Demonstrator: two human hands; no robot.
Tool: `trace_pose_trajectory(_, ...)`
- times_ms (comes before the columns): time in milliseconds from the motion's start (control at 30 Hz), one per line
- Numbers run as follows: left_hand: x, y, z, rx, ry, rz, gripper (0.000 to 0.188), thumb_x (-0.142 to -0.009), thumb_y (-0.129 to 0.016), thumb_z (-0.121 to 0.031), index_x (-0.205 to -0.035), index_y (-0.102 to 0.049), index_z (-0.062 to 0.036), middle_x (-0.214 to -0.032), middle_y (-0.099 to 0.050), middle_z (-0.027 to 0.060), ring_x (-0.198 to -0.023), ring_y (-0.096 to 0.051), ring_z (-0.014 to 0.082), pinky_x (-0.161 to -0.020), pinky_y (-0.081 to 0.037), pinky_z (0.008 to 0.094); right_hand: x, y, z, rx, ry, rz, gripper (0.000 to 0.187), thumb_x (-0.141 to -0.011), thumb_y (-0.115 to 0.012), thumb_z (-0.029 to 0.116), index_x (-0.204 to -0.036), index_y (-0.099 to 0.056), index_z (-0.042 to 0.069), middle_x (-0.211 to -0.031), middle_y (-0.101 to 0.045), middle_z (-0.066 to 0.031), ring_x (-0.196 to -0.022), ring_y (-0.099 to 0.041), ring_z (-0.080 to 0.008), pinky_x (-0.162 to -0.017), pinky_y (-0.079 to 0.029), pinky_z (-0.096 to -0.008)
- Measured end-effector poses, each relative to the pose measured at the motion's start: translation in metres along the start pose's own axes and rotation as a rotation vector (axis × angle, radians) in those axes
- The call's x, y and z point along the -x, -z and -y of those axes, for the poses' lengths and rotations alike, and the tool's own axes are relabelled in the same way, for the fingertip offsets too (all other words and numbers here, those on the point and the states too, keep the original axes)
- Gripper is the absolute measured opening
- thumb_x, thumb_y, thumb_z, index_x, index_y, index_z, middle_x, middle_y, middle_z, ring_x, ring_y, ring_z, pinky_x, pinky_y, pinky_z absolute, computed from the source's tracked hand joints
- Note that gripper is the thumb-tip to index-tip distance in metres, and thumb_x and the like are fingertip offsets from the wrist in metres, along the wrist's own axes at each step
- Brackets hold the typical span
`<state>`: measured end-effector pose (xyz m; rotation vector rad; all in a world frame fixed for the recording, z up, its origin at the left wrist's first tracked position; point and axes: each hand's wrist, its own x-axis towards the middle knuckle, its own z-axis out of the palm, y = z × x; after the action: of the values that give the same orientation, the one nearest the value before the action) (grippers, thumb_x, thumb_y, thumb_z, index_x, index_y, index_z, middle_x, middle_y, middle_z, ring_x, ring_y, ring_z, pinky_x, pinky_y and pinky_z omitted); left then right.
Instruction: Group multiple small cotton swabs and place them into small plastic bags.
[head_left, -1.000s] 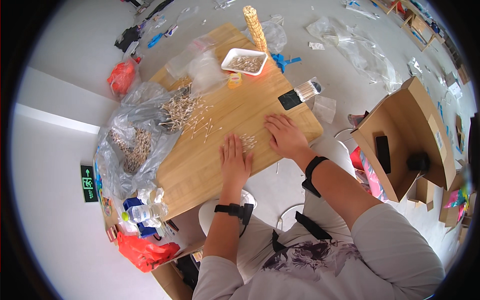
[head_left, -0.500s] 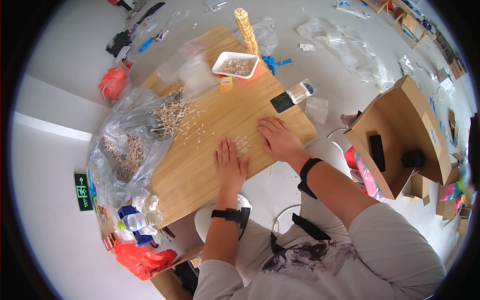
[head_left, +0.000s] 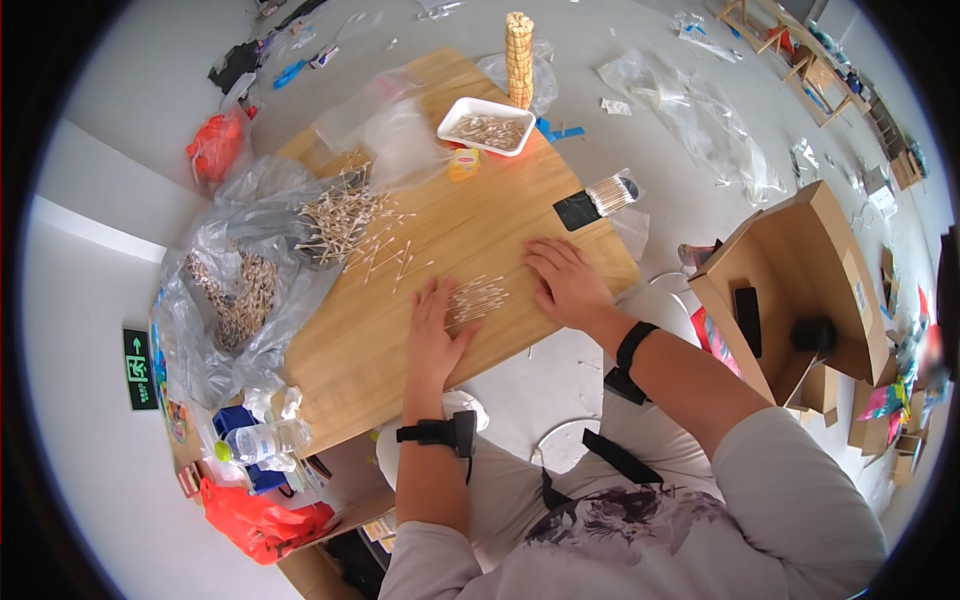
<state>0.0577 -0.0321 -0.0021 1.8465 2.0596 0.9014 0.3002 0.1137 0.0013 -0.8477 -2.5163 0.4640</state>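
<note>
A small group of cotton swabs (head_left: 478, 298) lies roughly side by side on the wooden table (head_left: 365, 375) between my two hands. Along its left end rests my left hand (head_left: 434, 335), palm down, fingers stretched out and thumb apart. My right hand (head_left: 570, 282) lies flat on the table to the right of the swabs, fingers extended and holding nothing. Farther left, a loose heap of cotton swabs (head_left: 342, 218) spills from a grey plastic bag (head_left: 300, 310). Beyond my right hand, a neat row of swabs (head_left: 607, 196) lies across a black rectangular piece (head_left: 577, 211).
At the table's far end are a white tray (head_left: 448, 128) of swabs, a yellow packet (head_left: 464, 163) and a corn-like column (head_left: 519, 60). A clear bottle (head_left: 268, 440) lies near the left edge. An open cardboard box (head_left: 840, 250) stands at the right.
My left hand has shifted left off the small swab group, showing more of it, and its thumb has spread. The right hand stays nearly in place. The view has shifted slightly.
</note>
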Motion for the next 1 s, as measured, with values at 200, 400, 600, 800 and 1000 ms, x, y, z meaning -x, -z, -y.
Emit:
trace_pose_trajectory(200,-0.005,-0.01,-0.009,0.096,0.088,0.01,0.08,-0.085,-0.083,-0.026,-0.154,-0.046,-0.007,-0.148,-0.057,0.0179,-0.149,-0.039,0.0395,-0.126,-0.029,0.0506,-0.006,-0.004,0.008,-0.693,-0.426,-0.129,0.043,-0.113,-0.042,0.031,-0.144,-0.055,0.005,-0.146,-0.059,-0.0137,-0.142,-0.049,-0.028,-0.123,-0.032,-0.0411)
trace_pose_trajectory(400,-0.015,-0.017,-0.02,0.161,0.014,-0.011,0.082,-0.085,-0.084,-0.017,-0.155,-0.043,-0.0066,-0.143,-0.062,0.0133,-0.148,-0.041,0.0388,-0.127,-0.028,0.0503,-0.031,-0.031,0.039,-0.925,-0.398,-0.164,0.057,-0.116,-0.027,0.042,-0.149,-0.053,0.004,-0.149,-0.057,-0.014,-0.143,-0.048,-0.0272,-0.121,-0.033,-0.038)
trace_pose_trajectory(600,-0.015,-0.029,-0.021,0.231,0.033,-0.1,0.082,-0.084,-0.084,-0.012,-0.154,-0.043,-0.005,-0.137,-0.066,0.0143,-0.145,-0.045,0.0396,-0.125,-0.031,0.0529,-0.034,-0.052,0.059,-0.937,-0.355,-0.125,0.057,-0.116,-0.025,0.04,-0.148,-0.053,0.002,-0.15,-0.056,-0.0148,-0.145,-0.046,-0.0273,-0.121,-0.032,-0.0382)
trace_pose_trajectory(800,-0.018,-0.025,-0.024,0.273,0.008,-0.124,0.065,-0.096,-0.072,-0.018,-0.153,-0.044,-0.003,-0.138,-0.064,0.0178,-0.146,-0.042,0.0427,-0.125,-0.028,0.0539,-0.039,-0.047,0.06,-0.986,-0.386,-0.232,0.058,-0.116,-0.024,0.04,-0.149,-0.051,0.002,-0.152,-0.054,-0.0152,-0.146,-0.045,-0.0266,-0.124,-0.03,-0.0391)
trace_pose_trajectory(1000,-0.018,-0.028,-0.026,-0.082,-0.091,-0.056,0.06,-0.106,-0.055,-0.03,-0.153,-0.043,0.0048,-0.154,-0.051,0.0221,-0.151,-0.036,0.0423,-0.126,-0.026,0.0527,-0.042,-0.049,0.069,-1.065,-0.415,-0.219,0.06,-0.116,-0.024,0.042,-0.15,-0.047,-0.002,-0.155,-0.05,-0.017,-0.15,-0.041,-0.0277,-0.127,-0.027,-0.0409)
